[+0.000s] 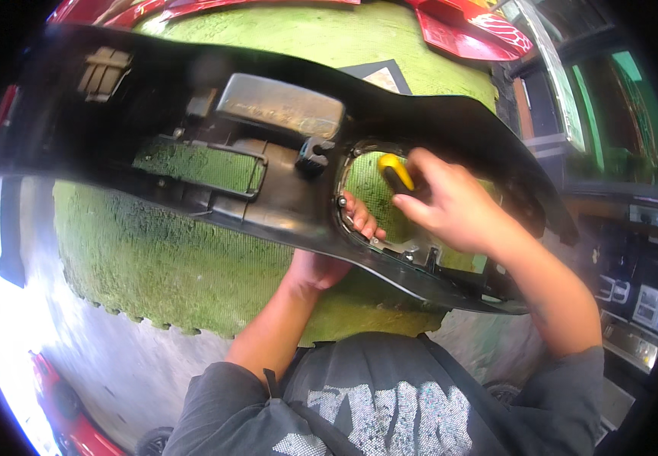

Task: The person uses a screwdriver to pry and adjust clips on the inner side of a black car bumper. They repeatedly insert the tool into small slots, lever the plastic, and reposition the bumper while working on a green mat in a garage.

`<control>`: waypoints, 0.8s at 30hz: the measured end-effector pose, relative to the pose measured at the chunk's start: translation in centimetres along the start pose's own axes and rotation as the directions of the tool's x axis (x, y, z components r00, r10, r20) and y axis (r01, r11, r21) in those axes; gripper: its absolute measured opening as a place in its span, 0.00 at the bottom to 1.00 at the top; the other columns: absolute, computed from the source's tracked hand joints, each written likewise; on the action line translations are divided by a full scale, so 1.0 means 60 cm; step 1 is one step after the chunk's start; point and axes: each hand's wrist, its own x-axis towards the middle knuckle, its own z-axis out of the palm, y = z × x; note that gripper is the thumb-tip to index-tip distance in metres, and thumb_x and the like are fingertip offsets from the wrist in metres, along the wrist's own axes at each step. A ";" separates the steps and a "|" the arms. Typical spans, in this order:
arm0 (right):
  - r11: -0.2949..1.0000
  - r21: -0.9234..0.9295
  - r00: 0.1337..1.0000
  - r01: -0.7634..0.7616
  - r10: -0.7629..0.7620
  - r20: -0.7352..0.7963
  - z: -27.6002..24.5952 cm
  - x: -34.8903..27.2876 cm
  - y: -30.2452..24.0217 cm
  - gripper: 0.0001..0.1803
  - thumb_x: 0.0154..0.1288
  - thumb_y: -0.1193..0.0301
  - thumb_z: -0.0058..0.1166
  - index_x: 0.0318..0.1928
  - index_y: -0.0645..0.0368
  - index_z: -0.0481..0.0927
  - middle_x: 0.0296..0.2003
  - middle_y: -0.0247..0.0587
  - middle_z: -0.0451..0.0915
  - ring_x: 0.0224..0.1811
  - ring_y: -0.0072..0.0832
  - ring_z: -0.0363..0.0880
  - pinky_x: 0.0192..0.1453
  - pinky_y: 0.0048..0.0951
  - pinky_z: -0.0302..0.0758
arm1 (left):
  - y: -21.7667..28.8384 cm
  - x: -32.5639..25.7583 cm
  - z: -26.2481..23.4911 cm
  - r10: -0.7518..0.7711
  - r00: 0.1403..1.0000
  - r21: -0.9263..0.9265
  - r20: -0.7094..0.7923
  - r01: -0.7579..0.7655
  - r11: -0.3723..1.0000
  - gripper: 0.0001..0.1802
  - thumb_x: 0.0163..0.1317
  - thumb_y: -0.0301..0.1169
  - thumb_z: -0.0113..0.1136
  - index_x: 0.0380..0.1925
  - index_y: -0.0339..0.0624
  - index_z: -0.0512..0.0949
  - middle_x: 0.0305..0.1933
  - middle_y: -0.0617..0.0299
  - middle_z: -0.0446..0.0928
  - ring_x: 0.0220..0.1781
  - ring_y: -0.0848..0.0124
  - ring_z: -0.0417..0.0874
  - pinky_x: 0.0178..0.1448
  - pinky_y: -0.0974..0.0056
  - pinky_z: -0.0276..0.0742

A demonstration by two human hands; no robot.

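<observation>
A long black plastic car console panel (298, 205), its hollow underside toward me, stretches across the view. My left hand (361, 217) comes from below the near edge; its fingers curl up through the large rounded opening and grip the rim. Inside my right hand (447, 199) is a screwdriver (394, 172) with a yellow and black handle, held over that opening. Its shaft and tip cannot be made out. A small screw (342, 201) sits on the opening's rim beside my left fingers. Left of the opening, a dark plug-like fitting (314, 156) is attached to the panel.
Green textured foam mats (154, 266) cover the floor below. Red glossy body panels (473, 30) lie at the far side. A dark cabinet or shelf with small items (654, 308) stands at the right. At the lower left is a red vehicle-like thing (70, 414).
</observation>
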 end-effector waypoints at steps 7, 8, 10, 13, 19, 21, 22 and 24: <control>0.968 0.187 0.965 0.166 -0.121 -0.231 -0.048 -0.062 -0.032 0.29 0.77 0.78 0.66 0.74 0.61 0.74 0.49 0.47 0.88 0.49 0.29 0.90 0.54 0.34 0.84 | -0.003 0.005 -0.002 0.029 0.998 -0.040 0.054 -0.027 0.999 0.15 0.78 0.48 0.65 0.49 0.50 0.77 0.44 0.65 0.73 0.49 0.65 0.77 0.69 0.50 0.74; 0.949 0.204 0.941 0.243 -0.179 -0.288 -0.053 -0.074 -0.042 0.29 0.77 0.79 0.66 0.74 0.61 0.75 0.49 0.44 0.88 0.50 0.26 0.88 0.54 0.32 0.84 | -0.003 0.003 -0.004 0.028 0.998 -0.049 0.049 -0.025 0.998 0.16 0.78 0.47 0.65 0.49 0.50 0.77 0.44 0.65 0.73 0.49 0.65 0.78 0.69 0.50 0.74; 0.888 0.228 0.845 0.399 -0.260 -0.467 -0.073 -0.112 -0.083 0.30 0.80 0.73 0.63 0.77 0.63 0.70 0.54 0.49 0.86 0.53 0.34 0.89 0.58 0.37 0.86 | -0.004 0.002 -0.008 0.019 0.999 -0.074 0.045 -0.015 0.997 0.16 0.78 0.47 0.67 0.50 0.50 0.77 0.44 0.65 0.74 0.49 0.66 0.78 0.69 0.49 0.74; 0.764 0.228 0.708 0.603 -0.382 -0.594 -0.095 -0.158 -0.114 0.37 0.87 0.57 0.56 0.83 0.63 0.60 0.61 0.58 0.82 0.61 0.47 0.89 0.64 0.46 0.87 | -0.005 0.002 -0.005 0.034 0.998 -0.061 0.045 -0.031 0.998 0.16 0.77 0.46 0.68 0.50 0.49 0.77 0.44 0.65 0.74 0.49 0.66 0.78 0.70 0.49 0.75; 0.629 0.253 0.615 0.735 -0.461 -0.639 -0.039 -0.151 -0.100 0.42 0.87 0.52 0.60 0.85 0.60 0.57 0.64 0.64 0.79 0.65 0.55 0.88 0.68 0.52 0.88 | -0.003 0.004 -0.012 0.023 0.998 -0.084 0.060 -0.018 0.996 0.16 0.78 0.47 0.67 0.51 0.49 0.78 0.44 0.64 0.77 0.49 0.65 0.80 0.72 0.47 0.76; 0.656 0.231 0.620 0.719 -0.454 -0.640 -0.032 -0.144 -0.099 0.41 0.86 0.53 0.60 0.85 0.59 0.56 0.64 0.65 0.79 0.65 0.57 0.87 0.70 0.54 0.87 | -0.003 0.000 -0.012 0.013 0.999 -0.117 0.047 -0.008 0.993 0.16 0.79 0.47 0.66 0.52 0.49 0.79 0.45 0.63 0.77 0.49 0.64 0.80 0.72 0.47 0.76; 0.679 0.217 0.627 0.702 -0.444 -0.640 -0.030 -0.142 -0.101 0.41 0.87 0.53 0.60 0.85 0.59 0.56 0.64 0.65 0.79 0.65 0.58 0.87 0.70 0.54 0.86 | -0.003 -0.001 -0.012 0.006 0.999 -0.139 0.042 0.000 0.990 0.16 0.80 0.47 0.65 0.53 0.49 0.80 0.45 0.62 0.78 0.49 0.64 0.80 0.72 0.47 0.76; 0.717 0.204 0.643 0.667 -0.415 -0.643 -0.025 -0.138 -0.107 0.41 0.87 0.54 0.60 0.85 0.58 0.56 0.64 0.65 0.79 0.65 0.59 0.87 0.71 0.55 0.86 | -0.007 0.001 -0.019 0.005 0.999 -0.133 0.054 0.002 0.991 0.15 0.81 0.47 0.64 0.53 0.49 0.81 0.46 0.62 0.78 0.50 0.64 0.80 0.72 0.46 0.77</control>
